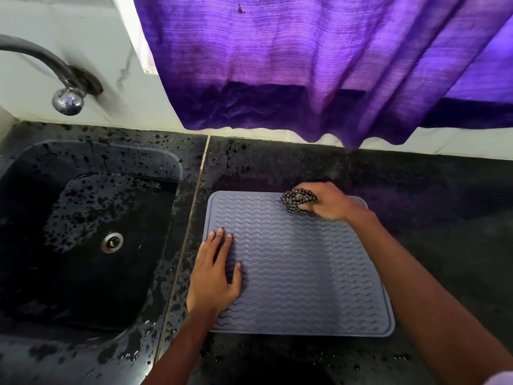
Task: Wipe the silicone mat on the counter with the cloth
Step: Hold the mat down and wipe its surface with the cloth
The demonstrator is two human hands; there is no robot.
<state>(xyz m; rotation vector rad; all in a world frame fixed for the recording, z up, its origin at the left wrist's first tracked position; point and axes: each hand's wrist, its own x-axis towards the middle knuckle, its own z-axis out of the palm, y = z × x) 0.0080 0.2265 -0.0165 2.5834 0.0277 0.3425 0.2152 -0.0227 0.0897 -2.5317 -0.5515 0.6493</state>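
A dark sink [91, 276] is sunk into the counter to the left. It is spotted with water and has a round metal drain [112, 242] in its floor. A curved metal tap [67, 99] comes out of the pale wall above it. A pale seam [194, 218] runs between the sink's slab and the black speckled counter [422, 207].

Behind, a purple curtain [305, 65] hangs down over the wall. Its darker hem ends just above the counter's back edge, apart from everything on the counter.

The grey silicone mat [305, 276] lies flat on the counter just right of the seam, and wavy ridges run across it.

The left hand [215, 276] rests palm down on the mat's left edge, fingers straight and a little spread, holding nothing.

The right hand [331, 202] is at the mat's far edge, toward its right corner. Its fingers are curled round a bunched dark cloth [298, 202] with pale dots. The cloth sticks out to the left of the fist and touches the mat's surface there. The right forearm crosses above the mat's right side.
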